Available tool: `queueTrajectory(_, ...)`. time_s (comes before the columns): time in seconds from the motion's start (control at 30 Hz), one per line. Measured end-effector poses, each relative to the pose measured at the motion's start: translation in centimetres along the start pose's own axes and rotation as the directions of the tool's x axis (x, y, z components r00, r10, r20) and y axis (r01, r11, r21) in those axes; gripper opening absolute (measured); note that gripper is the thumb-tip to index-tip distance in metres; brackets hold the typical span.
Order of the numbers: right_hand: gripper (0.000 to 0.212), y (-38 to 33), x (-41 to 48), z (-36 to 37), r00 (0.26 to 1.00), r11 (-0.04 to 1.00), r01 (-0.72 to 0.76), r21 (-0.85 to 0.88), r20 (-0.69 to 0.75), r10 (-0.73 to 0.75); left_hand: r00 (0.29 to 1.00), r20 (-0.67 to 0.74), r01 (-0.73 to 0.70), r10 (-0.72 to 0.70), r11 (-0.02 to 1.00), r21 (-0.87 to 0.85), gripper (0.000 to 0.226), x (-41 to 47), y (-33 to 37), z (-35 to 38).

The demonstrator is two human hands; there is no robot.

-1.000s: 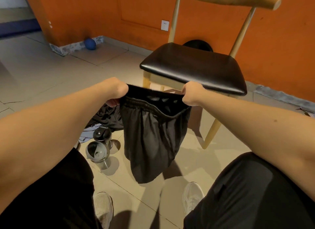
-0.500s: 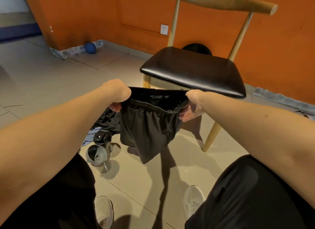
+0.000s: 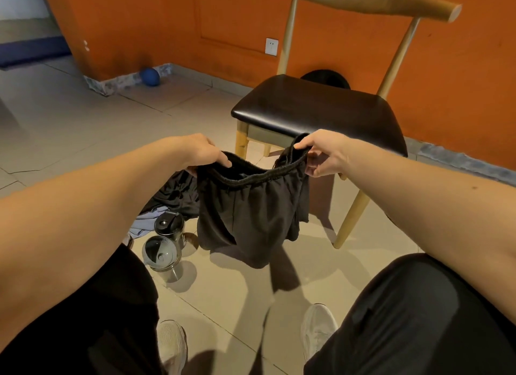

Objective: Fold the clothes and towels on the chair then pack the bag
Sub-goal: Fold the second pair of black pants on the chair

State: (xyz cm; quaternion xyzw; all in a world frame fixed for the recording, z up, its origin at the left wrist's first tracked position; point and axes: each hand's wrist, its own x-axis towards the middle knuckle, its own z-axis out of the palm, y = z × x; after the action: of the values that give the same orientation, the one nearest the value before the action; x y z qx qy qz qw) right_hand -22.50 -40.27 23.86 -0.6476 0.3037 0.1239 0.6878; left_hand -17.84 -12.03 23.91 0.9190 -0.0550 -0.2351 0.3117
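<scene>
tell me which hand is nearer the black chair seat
Right. The right hand, gripping the shorts by the waistband, sits just before the chair seat front edge; the left hand holds the other end, off to its left.

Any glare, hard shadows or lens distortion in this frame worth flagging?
Head view: wide-angle stretch swells both forearms near the edges; head view: a glare streak lies along the front edge of the glossy black chair seat; head view: the black elastic-waist shorts cast hard-edged shadows on the beige tiled floor, the left hand and right hand sharp.
</scene>
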Motion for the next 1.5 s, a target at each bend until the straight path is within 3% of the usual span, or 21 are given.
queueTrajectory(0.1, 0.014, 0.3, 0.1, 0.4, 0.995, 0.94, 0.102, -0.327, 0.013, -0.103, 0.994, -0.068, 0.083, -0.086, 0.995, -0.049, 0.028, -0.1, -0.4, 0.3)
queueTrajectory(0.17, 0.006, 0.7, 0.0, 0.4, 0.967, 0.7, 0.189, -0.689, 0.009, -0.253, 0.985, -0.115, 0.127, -0.13, 0.991, -0.038, 0.032, -0.3, -0.7, 0.2)
queueTrajectory(0.23, 0.015, 1.1, 0.0, 0.0, 0.938, 0.35, 0.148, -0.925, 0.019, -0.346, 0.974, -0.175, 0.144, -0.147, 0.989, -0.033, 0.037, -0.3, -1.1, -0.2)
queueTrajectory(0.27, 0.019, 1.1, -0.1, -0.2, 0.933, 0.257, 0.096, -0.962, -0.003, -0.359, 0.967, -0.204, 0.147, -0.15, 0.989, -0.031, 0.038, -0.5, -1.2, -0.4)
queueTrajectory(0.3, 0.02, 1.2, -0.5, -0.3, 0.929, 0.243, 0.05, -0.969, -0.044, -0.367, 0.962, -0.236, 0.137, -0.135, 0.991, -0.011, 0.037, -0.5, -1.3, -0.7)
queueTrajectory(0.33, 0.02, 1.2, -0.8, -0.4, 0.926, 0.285, 0.009, -0.958, -0.1, -0.365, 0.959, -0.267, 0.106, -0.094, 0.994, 0.031, 0.033, -0.6, -1.3, -0.8)
queueTrajectory(0.43, 0.027, 1.8, -1.0, 0.0, 0.954, 0.623, -0.1, -0.776, -0.253, -0.161, 0.953, -0.291, -0.048, 0.085, 0.99, 0.134, 0.019, -0.4, -0.9, -0.8)
queueTrajectory(0.5, 0.033, 2.0, -0.8, 0.2, 0.981, 0.818, -0.15, -0.556, -0.187, 0.053, 0.958, -0.251, -0.104, 0.139, 0.984, 0.146, 0.025, -0.5, -0.4, -0.4)
queueTrajectory(0.6, 0.023, 1.7, -0.2, 0.1, 0.981, 0.971, -0.166, -0.17, -0.128, 0.145, 0.963, -0.231, -0.108, 0.139, 0.984, 0.144, 0.029, -0.3, 0.1, 0.1)
queueTrajectory(0.67, 0.019, 1.2, 0.1, -0.1, 0.981, 0.991, -0.128, -0.027, -0.149, 0.123, 0.966, -0.223, -0.106, 0.129, 0.988, 0.112, 0.022, 0.0, 0.3, 0.0)
queueTrajectory(0.73, 0.018, 0.9, 0.4, -0.2, 0.982, 0.993, -0.118, -0.021, -0.153, 0.113, 0.975, -0.202, -0.094, 0.097, 0.995, 0.026, 0.017, 0.2, 0.2, -0.2)
queueTrajectory(0.83, 0.018, 0.7, 0.1, -0.4, 0.986, 0.983, -0.129, -0.131, -0.118, 0.113, 0.987, -0.159, -0.05, 0.033, 0.994, -0.102, 0.016, 0.4, 0.1, -0.5)
queueTrajectory(0.9, 0.013, 0.7, 0.0, -0.6, 0.991, 0.962, -0.077, -0.263, -0.125, 0.045, 0.981, -0.194, -0.029, 0.015, 0.997, -0.065, 0.014, 0.6, -0.3, -0.7)
queueTrajectory(0.93, 0.012, 0.8, 0.0, -0.9, 0.988, 0.918, -0.021, -0.395, -0.152, -0.042, 0.973, -0.23, -0.024, 0.018, 0.999, -0.025, 0.014, 0.7, -0.6, -1.0)
queueTrajectory(1.0, 0.015, 1.1, 0.1, -1.8, 0.938, 0.691, 0.048, -0.721, -0.205, -0.278, 0.956, -0.292, -0.02, 0.033, 0.999, 0.049, 0.018, 0.7, -1.2, -1.6)
queueTrajectory(1.07, 0.02, 1.1, -0.3, -2.2, 0.897, 0.528, 0.015, -0.849, -0.222, -0.382, 0.948, -0.315, -0.026, 0.053, 0.996, 0.09, 0.022, 0.6, -1.5, -2.0)
queueTrajectory(1.1, 0.024, 1.1, -0.3, -2.2, 0.902, 0.552, -0.01, -0.834, -0.246, -0.355, 0.95, -0.305, -0.041, 0.071, 0.994, 0.102, 0.023, 0.6, -1.4, -1.9)
queueTrajectory(1.17, 0.024, 1.2, -0.5, -1.5, 0.935, 0.712, -0.042, -0.701, -0.278, -0.219, 0.956, -0.265, -0.096, 0.127, 0.988, 0.124, 0.029, 0.3, -0.6, -1.3)
queueTrajectory(1.3, 0.016, 1.0, -0.6, 0.1, 0.972, 0.962, 0.109, -0.251, -0.175, -0.156, 0.977, -0.104, -0.155, 0.185, 0.957, 0.245, 0.028, -0.5, 0.5, -0.2)
queueTrajectory(1.4, 0.022, 0.5, -1.1, 0.7, 0.985, 0.987, 0.161, 0.017, -0.071, -0.159, 0.978, 0.184, -0.151, 0.094, 0.932, 0.331, 0.015, -1.2, 0.7, 0.3)
queueTrajectory(1.5, 0.019, 0.4, -1.8, 1.5, 0.988, 0.987, 0.146, 0.073, 0.042, -0.15, 0.936, 0.351, -0.139, 0.015, 0.933, 0.331, 0.038, -1.8, 1.0, 1.2)
